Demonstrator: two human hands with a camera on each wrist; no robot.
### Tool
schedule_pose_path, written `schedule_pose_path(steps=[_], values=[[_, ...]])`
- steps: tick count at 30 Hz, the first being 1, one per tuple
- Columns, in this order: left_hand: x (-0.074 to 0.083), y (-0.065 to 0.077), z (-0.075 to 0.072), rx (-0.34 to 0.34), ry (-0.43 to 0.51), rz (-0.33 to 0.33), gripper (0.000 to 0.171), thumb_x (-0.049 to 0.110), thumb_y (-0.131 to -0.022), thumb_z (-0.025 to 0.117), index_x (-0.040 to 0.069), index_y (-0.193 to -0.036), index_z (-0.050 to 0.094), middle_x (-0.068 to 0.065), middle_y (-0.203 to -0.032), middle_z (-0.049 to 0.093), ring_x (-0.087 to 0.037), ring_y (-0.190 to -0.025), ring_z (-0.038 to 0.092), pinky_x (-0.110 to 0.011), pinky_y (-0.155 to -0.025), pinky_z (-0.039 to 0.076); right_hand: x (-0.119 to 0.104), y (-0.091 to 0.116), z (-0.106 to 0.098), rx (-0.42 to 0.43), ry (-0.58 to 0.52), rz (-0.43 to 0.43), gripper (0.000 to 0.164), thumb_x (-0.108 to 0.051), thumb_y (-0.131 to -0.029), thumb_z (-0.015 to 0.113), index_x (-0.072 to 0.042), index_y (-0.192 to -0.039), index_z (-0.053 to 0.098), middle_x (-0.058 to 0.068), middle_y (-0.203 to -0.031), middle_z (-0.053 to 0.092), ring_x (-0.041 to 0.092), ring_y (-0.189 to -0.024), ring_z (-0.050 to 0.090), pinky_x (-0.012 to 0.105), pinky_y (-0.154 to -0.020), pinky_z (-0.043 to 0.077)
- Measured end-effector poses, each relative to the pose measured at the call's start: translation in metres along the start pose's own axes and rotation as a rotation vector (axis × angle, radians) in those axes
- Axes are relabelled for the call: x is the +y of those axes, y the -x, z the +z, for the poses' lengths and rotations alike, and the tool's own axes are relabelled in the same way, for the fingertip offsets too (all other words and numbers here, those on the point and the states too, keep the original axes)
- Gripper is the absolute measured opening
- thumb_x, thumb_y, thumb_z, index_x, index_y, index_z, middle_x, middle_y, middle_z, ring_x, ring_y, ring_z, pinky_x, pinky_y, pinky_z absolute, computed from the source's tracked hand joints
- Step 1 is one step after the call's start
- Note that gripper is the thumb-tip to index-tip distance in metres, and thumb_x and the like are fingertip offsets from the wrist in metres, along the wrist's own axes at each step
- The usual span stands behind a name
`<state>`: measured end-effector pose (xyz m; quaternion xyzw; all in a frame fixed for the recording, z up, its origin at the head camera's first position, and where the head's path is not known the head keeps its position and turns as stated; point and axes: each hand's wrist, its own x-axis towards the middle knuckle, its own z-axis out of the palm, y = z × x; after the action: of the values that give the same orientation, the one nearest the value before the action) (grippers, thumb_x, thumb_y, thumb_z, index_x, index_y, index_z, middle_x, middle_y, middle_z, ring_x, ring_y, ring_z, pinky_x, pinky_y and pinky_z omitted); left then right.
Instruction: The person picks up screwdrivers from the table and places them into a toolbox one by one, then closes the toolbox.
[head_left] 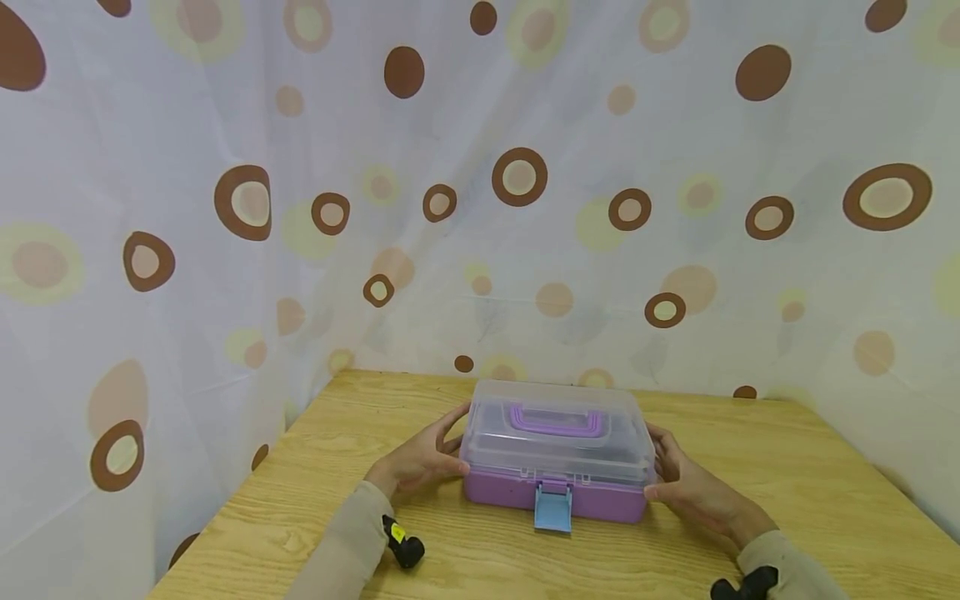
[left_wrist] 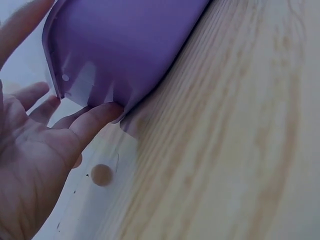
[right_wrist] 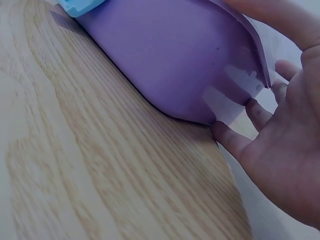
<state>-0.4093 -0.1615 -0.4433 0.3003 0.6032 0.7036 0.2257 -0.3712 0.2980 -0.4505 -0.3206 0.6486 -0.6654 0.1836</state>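
A purple storage box [head_left: 501, 490] with a translucent lid [head_left: 555, 457] sits on the table in the middle of the head view. A purple carry handle lies folded on the lid, and a light blue latch [head_left: 553, 510] hangs down at the front. My left hand [head_left: 420, 458] grips the box's left end, thumb at the front corner. At the right end my right hand [head_left: 697, 487] holds it the same way. In both wrist views, fingertips touch the purple side close to its bottom edge. The lid is down on the base.
The wood-grain table [head_left: 315, 500] extends around the box on every side. A white curtain [head_left: 570, 125] with brown and beige circles hangs behind the table and along its left. Black wrist cameras [head_left: 405, 546] are strapped over both light sleeves.
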Motion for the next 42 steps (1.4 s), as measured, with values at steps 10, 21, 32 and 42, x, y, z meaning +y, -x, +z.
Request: schedule_pose_path(steps=[10, 21, 32, 42], values=[[0.0, -0.001, -0.001, -0.025, -0.052, 0.012, 0.117, 0.004, -0.084, 0.086, 0.021, -0.168, 0.005, -0.008, -0.173, 0.0, -0.036, -0.155, 0.015, -0.044, -0.115, 0.039, -0.002, 0.003, -0.003, 0.005, 0.069, 0.053, 0.099, 0.0, -0.097, 0.064, -0.015, -0.159, -0.012, 0.013, -0.164, -0.022, 0.0, -0.142, 0.027, 0.023, -0.111, 0.037], [0.003, 0.001, -0.002, -0.024, -0.027, -0.011, 0.117, 0.003, -0.084, 0.087, 0.022, -0.168, 0.008, -0.013, -0.172, 0.002, -0.038, -0.154, 0.017, -0.046, -0.112, 0.043, -0.012, 0.004, -0.003, 0.024, 0.194, 0.122, 0.095, -0.007, -0.1, 0.065, -0.016, -0.161, -0.007, 0.014, -0.166, -0.017, 0.049, -0.151, -0.005, 0.032, -0.109, 0.04], [0.009, 0.002, -0.001, -0.02, -0.065, -0.037, 0.115, 0.004, -0.085, 0.086, 0.021, -0.168, 0.009, -0.014, -0.172, 0.002, -0.04, -0.154, 0.016, -0.046, -0.111, 0.044, -0.017, 0.007, 0.0, 0.026, 0.218, 0.133, 0.095, -0.01, -0.1, 0.068, -0.012, -0.16, -0.006, 0.023, -0.166, -0.018, 0.057, -0.149, -0.007, 0.047, -0.113, 0.034], [0.024, 0.006, -0.001, 0.022, -0.17, -0.074, 0.111, 0.007, -0.085, 0.086, 0.011, -0.167, 0.011, -0.01, -0.173, 0.005, -0.04, -0.153, 0.018, -0.047, -0.114, 0.039, -0.017, 0.009, -0.001, 0.011, 0.134, 0.116, 0.088, -0.002, -0.104, 0.057, -0.014, -0.163, -0.008, 0.019, -0.166, -0.019, 0.057, -0.148, -0.004, 0.031, -0.108, 0.043]])
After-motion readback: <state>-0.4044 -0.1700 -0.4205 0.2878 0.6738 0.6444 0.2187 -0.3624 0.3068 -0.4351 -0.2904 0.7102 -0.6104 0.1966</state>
